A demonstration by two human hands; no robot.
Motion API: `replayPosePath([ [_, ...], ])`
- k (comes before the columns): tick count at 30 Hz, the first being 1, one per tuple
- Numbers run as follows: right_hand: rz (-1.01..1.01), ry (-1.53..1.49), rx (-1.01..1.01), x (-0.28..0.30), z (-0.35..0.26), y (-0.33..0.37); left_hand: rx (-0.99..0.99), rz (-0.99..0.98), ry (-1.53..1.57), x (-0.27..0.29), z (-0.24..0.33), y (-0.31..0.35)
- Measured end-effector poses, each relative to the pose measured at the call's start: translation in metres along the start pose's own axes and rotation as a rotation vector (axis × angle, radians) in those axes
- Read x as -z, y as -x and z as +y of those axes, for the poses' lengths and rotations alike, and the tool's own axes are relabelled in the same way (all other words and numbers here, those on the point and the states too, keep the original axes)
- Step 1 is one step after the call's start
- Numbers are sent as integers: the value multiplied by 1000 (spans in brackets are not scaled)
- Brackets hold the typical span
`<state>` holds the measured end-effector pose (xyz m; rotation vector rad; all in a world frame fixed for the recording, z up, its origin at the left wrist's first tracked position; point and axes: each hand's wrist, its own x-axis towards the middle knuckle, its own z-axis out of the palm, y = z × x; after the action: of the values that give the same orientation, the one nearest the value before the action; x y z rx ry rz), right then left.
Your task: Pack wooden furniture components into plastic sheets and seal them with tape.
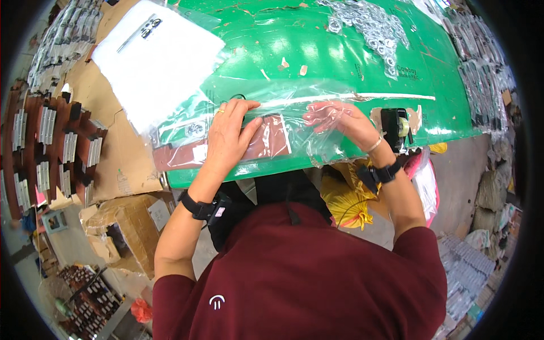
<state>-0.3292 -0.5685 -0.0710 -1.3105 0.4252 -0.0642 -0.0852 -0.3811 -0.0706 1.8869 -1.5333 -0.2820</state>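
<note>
A long clear plastic bag lies along the near edge of the green table. Inside its left part is a flat reddish-brown piece, along with a small clear packet of hardware. My left hand rests on the bag over the brown piece, thumb apart from the slightly bent fingers. A thin black loop shows just beyond those fingers. My right hand has its curled fingers at the loose, crinkled right end of the bag, with film around them. A long white strip runs beyond both hands.
Right of my right hand stands a black tape dispenser. White bags are stacked at the far left, and small hardware packets lie at the far right. Brown pieces with metal rails are piled left. A cardboard box and yellow sacks stand below.
</note>
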Motion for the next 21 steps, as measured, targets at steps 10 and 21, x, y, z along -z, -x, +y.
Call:
replayPosePath([
  [10,522,251,1,-73,42,59,56,-37,-195,-15,-3,-7],
  [21,960,560,178,-45,31,78,269,-108,-304,-23,-14,-16],
])
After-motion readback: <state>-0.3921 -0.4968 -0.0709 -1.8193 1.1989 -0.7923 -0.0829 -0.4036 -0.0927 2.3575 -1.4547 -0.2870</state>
